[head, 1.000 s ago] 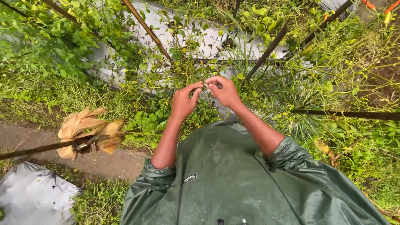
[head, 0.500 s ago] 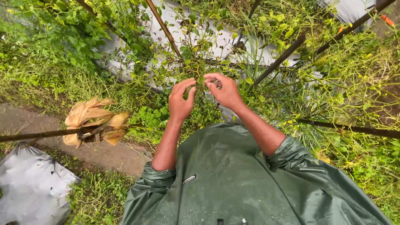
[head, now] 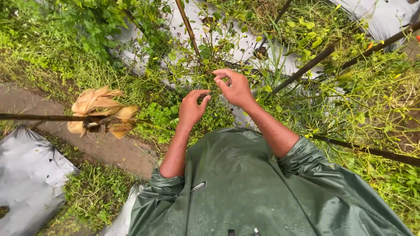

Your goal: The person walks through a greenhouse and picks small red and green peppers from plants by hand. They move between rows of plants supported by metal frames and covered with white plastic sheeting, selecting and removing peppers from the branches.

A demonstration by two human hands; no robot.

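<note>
Both hands (head: 214, 98) among leafy green stems (head: 205, 65)

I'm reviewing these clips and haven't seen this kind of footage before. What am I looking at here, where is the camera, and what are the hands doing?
There is no machine: a person wears a camera on the head, so the one view looks down over their green raincoat at their own bare hands. The left hand and the right hand are raised together among the thin stems of a leafy green plant, fingers pinched at it; what exactly they grip is too small to tell. Around them slanting wooden stakes cross the plants. Silvery plastic sheeting covers the ground, and a bundle of dry tan leaves hangs on a horizontal pole at left.
</note>
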